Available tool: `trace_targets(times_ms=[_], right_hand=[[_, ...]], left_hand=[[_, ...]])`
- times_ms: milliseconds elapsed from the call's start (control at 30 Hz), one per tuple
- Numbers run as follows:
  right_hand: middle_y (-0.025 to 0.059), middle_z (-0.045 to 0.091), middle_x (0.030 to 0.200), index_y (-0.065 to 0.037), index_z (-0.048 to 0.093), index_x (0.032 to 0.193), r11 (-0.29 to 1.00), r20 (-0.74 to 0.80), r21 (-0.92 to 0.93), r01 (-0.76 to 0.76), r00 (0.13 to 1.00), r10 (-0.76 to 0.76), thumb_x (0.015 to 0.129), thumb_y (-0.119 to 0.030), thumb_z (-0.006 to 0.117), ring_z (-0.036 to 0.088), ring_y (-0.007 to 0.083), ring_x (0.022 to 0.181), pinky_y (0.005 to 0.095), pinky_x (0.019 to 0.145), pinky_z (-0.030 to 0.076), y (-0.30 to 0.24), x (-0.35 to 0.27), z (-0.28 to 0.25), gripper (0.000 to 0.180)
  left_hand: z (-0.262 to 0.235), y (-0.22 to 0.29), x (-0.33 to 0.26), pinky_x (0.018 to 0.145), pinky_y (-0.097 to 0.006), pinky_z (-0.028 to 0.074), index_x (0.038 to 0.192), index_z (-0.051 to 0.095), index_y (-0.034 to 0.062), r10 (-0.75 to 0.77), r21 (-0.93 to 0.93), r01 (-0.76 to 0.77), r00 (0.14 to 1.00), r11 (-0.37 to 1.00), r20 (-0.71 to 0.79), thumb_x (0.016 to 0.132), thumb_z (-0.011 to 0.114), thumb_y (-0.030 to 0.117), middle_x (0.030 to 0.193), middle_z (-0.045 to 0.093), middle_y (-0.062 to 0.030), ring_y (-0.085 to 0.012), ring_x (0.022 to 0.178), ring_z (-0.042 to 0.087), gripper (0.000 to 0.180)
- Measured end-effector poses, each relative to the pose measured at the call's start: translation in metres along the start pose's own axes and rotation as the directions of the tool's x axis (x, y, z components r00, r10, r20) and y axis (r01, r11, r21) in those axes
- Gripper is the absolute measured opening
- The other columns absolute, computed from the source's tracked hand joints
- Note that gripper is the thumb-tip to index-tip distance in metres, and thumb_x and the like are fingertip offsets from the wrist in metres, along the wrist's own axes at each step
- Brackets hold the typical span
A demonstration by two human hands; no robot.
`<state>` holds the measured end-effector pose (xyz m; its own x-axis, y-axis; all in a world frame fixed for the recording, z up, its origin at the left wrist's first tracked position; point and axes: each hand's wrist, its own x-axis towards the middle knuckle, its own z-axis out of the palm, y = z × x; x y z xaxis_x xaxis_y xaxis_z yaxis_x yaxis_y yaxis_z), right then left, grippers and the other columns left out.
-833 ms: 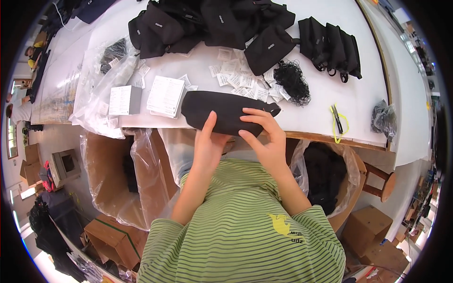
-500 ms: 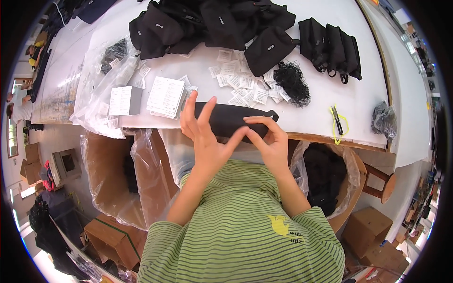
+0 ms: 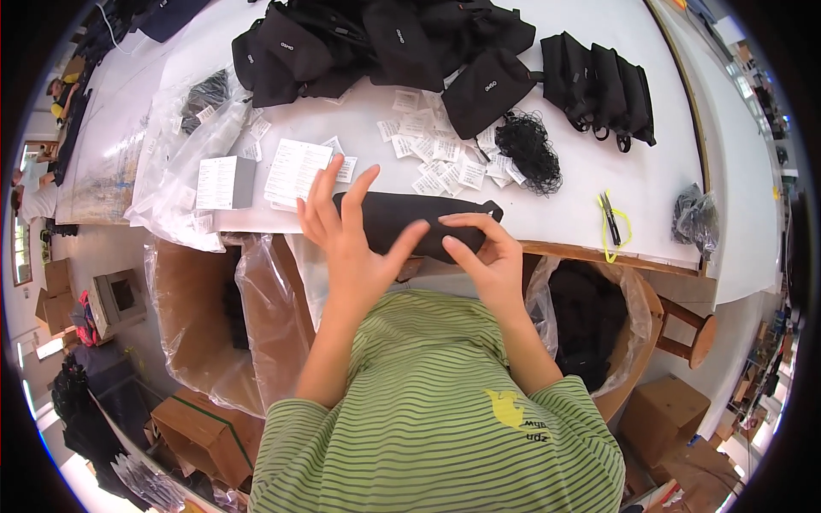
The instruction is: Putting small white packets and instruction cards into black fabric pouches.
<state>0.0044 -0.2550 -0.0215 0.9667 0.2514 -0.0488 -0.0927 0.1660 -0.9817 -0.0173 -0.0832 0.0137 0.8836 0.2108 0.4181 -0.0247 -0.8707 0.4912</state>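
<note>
A: Head view, going left to right: clear plastic bags (image 3: pixel 184 128) are lying at the left of the white surface (image 3: pixel 581 205), with a small white-and-grey box (image 3: pixel 224 182) and a printed white sheet (image 3: pixel 295 169) beside them.

B: And the hands?

A: The left hand (image 3: pixel 346 235) is lifting off the long black pouch (image 3: pixel 410 221), fingers spreading wide, holding nothing. A moment ago it was lying flat on the pouch, so its grip has let go.

B: The right one?

A: The right hand (image 3: pixel 483 256) is curling in, thumb and forefinger closing together just in front of the pouch's right part. I am not able to tell whether that pinch has anything in it.

B: Where is the pouch lying?

A: Along the near edge of the surface, unmoved, now freed of both palms, so the pressing looks finished, I am judging.

B: Further right?

A: Small white packets (image 3: pixel 436 150), a black mesh bundle (image 3: pixel 528 150), black bags (image 3: pixel 599 77) far off, and snips with a yellow loop (image 3: pixel 612 224).
</note>
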Motion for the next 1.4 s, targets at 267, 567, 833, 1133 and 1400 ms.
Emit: trace_targets(times_ms=[267, 567, 833, 1133, 1400], right_hand=[[0.0068, 0.065, 0.106, 0.0, 0.065, 0.102, 1.0, 0.005, -0.028, -0.006, 1.0, 0.006, 0.083, -0.003, 0.069, 0.058, 0.0125, 0.1, 0.0255, 0.088, 0.045, -0.005, 0.001, -0.004, 0.02], [0.0048, 0.063, 0.109, 0.0, 0.064, 0.105, 0.987, -0.061, 0.049, -0.15, 0.986, 0.153, 0.084, -0.003, 0.069, 0.055, 0.0068, 0.091, 0.019, 0.071, 0.045, -0.009, 0.003, -0.008, 0.021], [0.004, 0.063, 0.106, 0.0, 0.065, 0.105, 0.984, -0.079, 0.122, -0.133, 0.986, 0.144, 0.085, -0.005, 0.069, 0.055, 0.0054, 0.086, 0.0181, 0.067, 0.045, -0.006, 0.002, -0.01, 0.021], [0.0057, 0.064, 0.103, 0.0, 0.064, 0.104, 0.972, -0.074, 0.157, -0.174, 0.98, 0.187, 0.086, -0.006, 0.067, 0.058, 0.0072, 0.079, 0.0199, 0.062, 0.048, -0.005, 0.004, -0.007, 0.02], [0.0058, 0.063, 0.098, -0.001, 0.064, 0.102, 0.949, -0.099, 0.259, -0.179, 0.973, 0.21, 0.086, -0.006, 0.067, 0.06, 0.0099, 0.077, 0.0224, 0.058, 0.05, -0.004, 0.009, -0.004, 0.017]], left_hand=[[-0.009, -0.049, 0.014, 0.107, -0.042, 0.025, 0.118, 0.051, 0.0048, -0.347, -0.446, 0.183, 0.881, 0.876, -0.32, 0.088, 0.058, 0.01, 0.132, 0.048, -0.0119, -0.0269, 0.126, 0.039, 0.031], [0.007, -0.026, -0.01, 0.099, -0.038, 0.036, 0.126, 0.051, 0.0104, -0.253, -0.498, 0.258, 0.964, 0.828, 0.079, 0.085, 0.066, 0.019, 0.137, 0.041, -0.0102, -0.0227, 0.125, 0.041, 0.044], [-0.01, -0.06, 0.002, 0.098, -0.038, 0.036, 0.122, 0.047, -0.0005, -0.399, -0.525, 0.165, 0.839, 0.835, -0.369, 0.09, 0.055, 0.009, 0.13, 0.049, -0.0139, -0.0236, 0.118, 0.047, 0.034], [-0.007, -0.079, 0.006, 0.108, -0.045, 0.023, 0.132, 0.041, -0.0003, -0.293, -0.126, 0.265, 0.892, 0.956, -0.345, 0.082, 0.071, 0.023, 0.14, 0.037, -0.0191, -0.0346, 0.131, 0.033, 0.063], [0.006, -0.008, -0.009, 0.109, -0.048, 0.019, 0.139, 0.035, 0.0033, 0.137, -0.074, -0.14, 0.99, 0.987, -0.038, 0.08, 0.072, 0.032, 0.145, 0.034, -0.0188, -0.0337, 0.134, 0.03, 0.075]])
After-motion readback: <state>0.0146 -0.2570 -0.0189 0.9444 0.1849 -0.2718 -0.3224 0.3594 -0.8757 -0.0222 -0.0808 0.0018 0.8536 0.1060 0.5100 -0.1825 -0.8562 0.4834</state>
